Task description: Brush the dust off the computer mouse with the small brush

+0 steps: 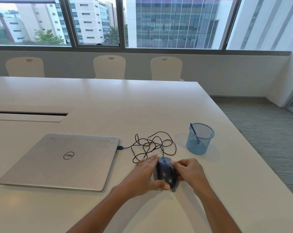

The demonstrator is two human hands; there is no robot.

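A dark wired computer mouse (166,172) lies on the white table (108,101) near its front. My left hand (144,175) rests against the mouse's left side, fingers stretched forward and thumb at its rear. My right hand (190,172) curls against its right side, fingertips touching the top near the buttons. Both hands hold the mouse between them. The small brush (194,132), with a blue handle, stands in a light blue mesh cup (199,139) to the right and beyond the mouse, apart from both hands.
The mouse's tangled black cable (152,145) runs left to a closed silver laptop (61,162). A cable slot (29,113) is set into the table at the left. Three white chairs (109,67) stand behind the far edge. The table's right edge drops to carpet.
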